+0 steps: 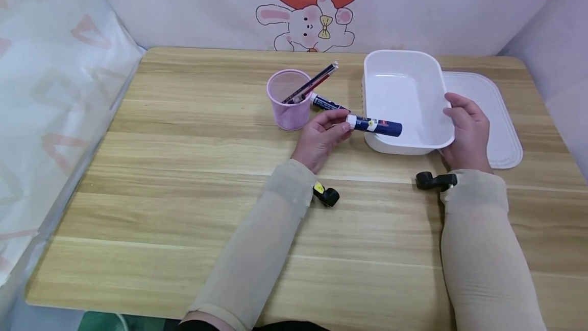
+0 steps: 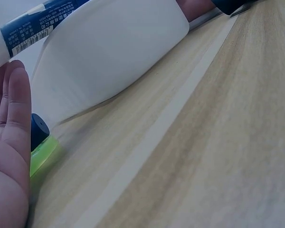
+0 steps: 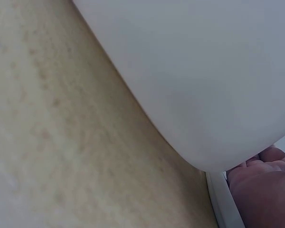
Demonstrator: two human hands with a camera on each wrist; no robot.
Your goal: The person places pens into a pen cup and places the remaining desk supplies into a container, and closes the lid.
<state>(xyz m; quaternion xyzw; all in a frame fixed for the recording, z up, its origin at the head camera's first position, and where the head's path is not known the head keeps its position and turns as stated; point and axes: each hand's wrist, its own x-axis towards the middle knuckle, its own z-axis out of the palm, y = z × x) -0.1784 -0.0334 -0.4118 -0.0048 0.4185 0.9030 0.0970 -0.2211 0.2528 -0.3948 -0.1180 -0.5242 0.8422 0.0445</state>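
Observation:
My left hand (image 1: 321, 139) pinches a blue glue stick (image 1: 376, 125) by its white end. Its blue end reaches over the near left part of a white plastic box (image 1: 409, 101), whose visible inside holds nothing. At the box's right side my right hand (image 1: 468, 132) grips the wall and rim. Beyond my left hand, a second blue glue stick (image 1: 328, 103) lies on the table beside a pink mesh pen cup (image 1: 290, 114). Several pencils (image 1: 312, 83) lean in that cup. In the left wrist view, barcode print shows on the held glue stick (image 2: 33, 28).
A white lid (image 1: 498, 126) lies on the wooden table (image 1: 184, 193), partly behind the box and right hand. In the left wrist view, a yellow-green object (image 2: 43, 154) of unclear kind sits beside a blue cylinder end (image 2: 39, 130). A printed curtain (image 1: 184, 4) stands behind the table.

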